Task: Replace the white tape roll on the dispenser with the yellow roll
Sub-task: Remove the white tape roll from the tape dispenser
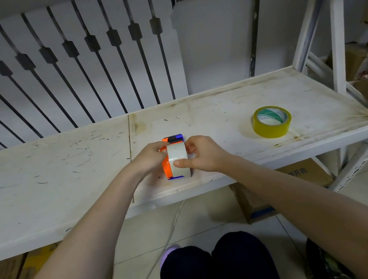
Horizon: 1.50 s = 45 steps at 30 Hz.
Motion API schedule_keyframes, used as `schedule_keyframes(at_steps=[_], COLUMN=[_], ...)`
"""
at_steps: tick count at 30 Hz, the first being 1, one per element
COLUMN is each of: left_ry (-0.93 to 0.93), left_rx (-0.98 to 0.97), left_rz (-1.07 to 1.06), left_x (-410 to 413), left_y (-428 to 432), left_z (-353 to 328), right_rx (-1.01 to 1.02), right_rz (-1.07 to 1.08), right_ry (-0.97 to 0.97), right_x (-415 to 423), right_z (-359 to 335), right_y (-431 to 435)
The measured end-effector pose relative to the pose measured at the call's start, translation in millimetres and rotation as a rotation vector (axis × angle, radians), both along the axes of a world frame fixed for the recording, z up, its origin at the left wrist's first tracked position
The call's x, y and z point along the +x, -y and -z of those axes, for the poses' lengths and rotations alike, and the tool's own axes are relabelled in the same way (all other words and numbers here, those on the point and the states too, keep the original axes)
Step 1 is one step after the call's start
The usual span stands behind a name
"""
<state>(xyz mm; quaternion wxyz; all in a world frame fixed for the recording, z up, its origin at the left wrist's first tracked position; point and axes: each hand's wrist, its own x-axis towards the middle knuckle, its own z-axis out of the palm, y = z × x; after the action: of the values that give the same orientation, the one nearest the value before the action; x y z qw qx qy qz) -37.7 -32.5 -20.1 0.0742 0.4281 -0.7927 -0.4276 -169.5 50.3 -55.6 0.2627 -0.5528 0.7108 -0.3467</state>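
Observation:
An orange and blue tape dispenser [167, 169] stands on the white shelf board [62, 174] near its front edge, with the white tape roll [177, 155] mounted in it. My left hand [148, 158] grips the dispenser's orange left side. My right hand [202, 154] holds the white roll from the right, thumb pressed on the roll's face. The yellow tape roll [271, 121] lies flat on the board to the right, apart from both hands.
A white radiator [63, 62] stands behind the shelf. A shelf upright [339, 40] rises at the right, with cardboard boxes [301, 178] below and beside it. A thin white cable [169, 234] runs across the tiled floor. My knees [215, 273] are below the board's front edge.

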Motion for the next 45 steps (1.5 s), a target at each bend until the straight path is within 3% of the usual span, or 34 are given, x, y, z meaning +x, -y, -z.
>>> schedule_keyframes(at_steps=[8, 15, 21, 32, 35, 38, 40, 45], left_ry=[0.043, 0.041, 0.022, 0.003, -0.056, -0.204, -0.298, -0.237], left_rx=[0.033, -0.009, -0.009, -0.058, -0.035, 0.204, 0.324, 0.167], left_rz=[0.054, 0.083, 0.105, -0.057, -0.302, -0.536, -0.555, -0.431], left_x=[8, 9, 12, 3, -2, -6, -11, -11], left_y=[1, -4, -5, -9, -18, -28, -31, -28], left_z=[-2, -1, 0, 8, 15, 26, 26, 24], right_rx=[0.014, 0.031, 0.068, 0.216, 0.222, 0.192, 0.187, 0.251], right_rz=[-0.009, -0.013, 0.092, 0.030, 0.074, 0.112, 0.116, 0.095], right_ry=[0.361, 0.268, -0.046, -0.052, 0.033, 0.080, 0.081, 0.156], right_x=[5, 6, 11, 5, 5, 12, 15, 10], right_z=[12, 1, -4, -20, -19, -12, -11, -15], right_y=[-1, -2, 12, 25, 21, 19, 18, 11])
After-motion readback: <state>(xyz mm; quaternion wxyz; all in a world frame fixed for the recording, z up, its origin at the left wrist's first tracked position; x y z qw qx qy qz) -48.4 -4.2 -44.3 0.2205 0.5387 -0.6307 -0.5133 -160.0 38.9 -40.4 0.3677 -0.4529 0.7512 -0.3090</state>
